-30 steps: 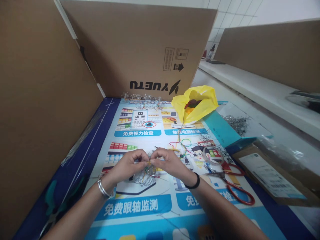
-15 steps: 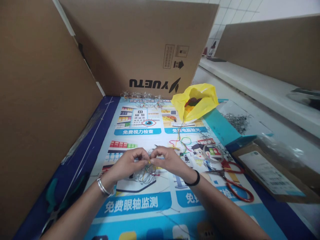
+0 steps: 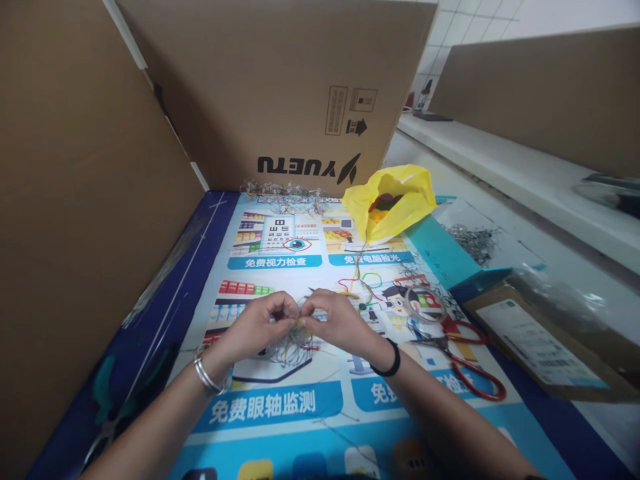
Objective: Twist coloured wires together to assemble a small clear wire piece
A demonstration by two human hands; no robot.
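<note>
My left hand (image 3: 261, 325) and my right hand (image 3: 339, 321) meet over the middle of the printed sheet, thumbs and forefingers pinched together. Between the fingertips is a bit of yellow thread at the top of a loose tangle of thin silvery wire (image 3: 292, 352). The tangle hangs or lies just below both hands; its exact contact with the sheet is hard to make out. A small red tip pokes out on its right side. Coloured threads (image 3: 369, 288) in red, green and yellow lie beyond my right hand, running back to a yellow bag (image 3: 400, 223).
Red-handled scissors (image 3: 473, 373) and a clear roll of tape (image 3: 425, 305) lie to the right, near a cardboard box (image 3: 545, 343). Teal-handled pliers (image 3: 104, 387) are at left. Wire pieces (image 3: 285, 192) line the back, below an upright cardboard panel (image 3: 280, 87).
Both hands stay pinched together in nearly the same place, with only slight finger movement. The view has shifted a little.
</note>
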